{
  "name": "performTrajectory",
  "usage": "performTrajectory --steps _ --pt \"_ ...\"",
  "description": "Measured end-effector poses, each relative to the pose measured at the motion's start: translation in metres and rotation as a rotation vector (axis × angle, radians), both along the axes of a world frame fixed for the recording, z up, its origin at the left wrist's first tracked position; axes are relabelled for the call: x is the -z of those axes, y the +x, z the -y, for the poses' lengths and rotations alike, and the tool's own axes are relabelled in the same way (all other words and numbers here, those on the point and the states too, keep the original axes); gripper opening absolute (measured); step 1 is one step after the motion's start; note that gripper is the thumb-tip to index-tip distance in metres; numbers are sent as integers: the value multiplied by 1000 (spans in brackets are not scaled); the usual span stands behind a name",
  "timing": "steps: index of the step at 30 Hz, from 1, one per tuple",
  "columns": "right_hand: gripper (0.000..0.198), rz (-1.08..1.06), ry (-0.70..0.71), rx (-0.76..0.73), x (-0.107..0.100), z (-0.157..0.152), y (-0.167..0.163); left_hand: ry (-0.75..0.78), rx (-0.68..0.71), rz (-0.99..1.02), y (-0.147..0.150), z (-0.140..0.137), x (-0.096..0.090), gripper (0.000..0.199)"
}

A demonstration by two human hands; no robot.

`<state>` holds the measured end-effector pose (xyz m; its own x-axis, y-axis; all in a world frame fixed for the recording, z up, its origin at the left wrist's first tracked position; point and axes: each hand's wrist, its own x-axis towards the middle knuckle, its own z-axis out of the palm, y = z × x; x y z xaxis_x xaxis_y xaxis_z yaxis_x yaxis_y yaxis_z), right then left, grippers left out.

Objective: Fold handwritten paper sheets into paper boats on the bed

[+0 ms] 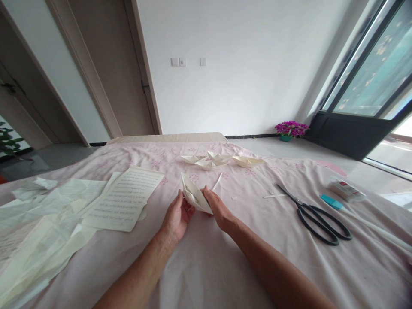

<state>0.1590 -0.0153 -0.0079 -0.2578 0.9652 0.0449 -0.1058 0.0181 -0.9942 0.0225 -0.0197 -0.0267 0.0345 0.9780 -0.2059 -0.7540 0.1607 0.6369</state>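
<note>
A folded paper boat (pixel 197 194) is held between my two hands, tilted, above the middle of the cloth. My left hand (pixel 178 215) grips its near left side, with the thumb up along the edge and the fingers underneath. My right hand (pixel 219 209) presses on the right side with its fingers closed together. Beyond them, several finished-looking paper boats sit in a cluster, among them a front boat (pixel 211 165) and a yellowish boat (pixel 247 162) at the right. A thin paper strip (pixel 217 182) lies just past my right fingers.
Handwritten sheets (pixel 125 199) and crumpled papers (pixel 48 223) cover the left side. At right lie black-handled scissors (pixel 317 216), paper scraps (pixel 273 196), a blue-tipped tool (pixel 331 201) and a clear-wrapped packet (pixel 346 190). The pink cloth (pixel 199 266) is wrinkled. Purple flowers (pixel 291 128) stand by the wall.
</note>
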Motion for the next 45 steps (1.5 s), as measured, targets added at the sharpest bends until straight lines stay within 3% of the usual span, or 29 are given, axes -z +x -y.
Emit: performTrajectory --steps 5,12,22,27,35,41,45 --pt "45 117 -52 -76 -6 -7 7 -22 35 -90 -4 -1 -2 38" --pt "43 177 -25 -88 -4 -9 4 -26 72 -82 -2 2 -2 22" --pt "44 417 222 30 -5 -6 5 31 122 -56 -5 2 -3 19" --pt "45 749 384 96 -21 2 6 9 157 -45 -8 1 1 16" --pt "34 1049 603 -30 -22 2 8 2 194 1 -12 1 -3 14" --pt "37 1102 502 1 -24 2 8 -20 240 10 -11 2 -9 21" --pt "37 1190 480 19 -30 8 3 -84 155 -158 -5 3 -11 29"
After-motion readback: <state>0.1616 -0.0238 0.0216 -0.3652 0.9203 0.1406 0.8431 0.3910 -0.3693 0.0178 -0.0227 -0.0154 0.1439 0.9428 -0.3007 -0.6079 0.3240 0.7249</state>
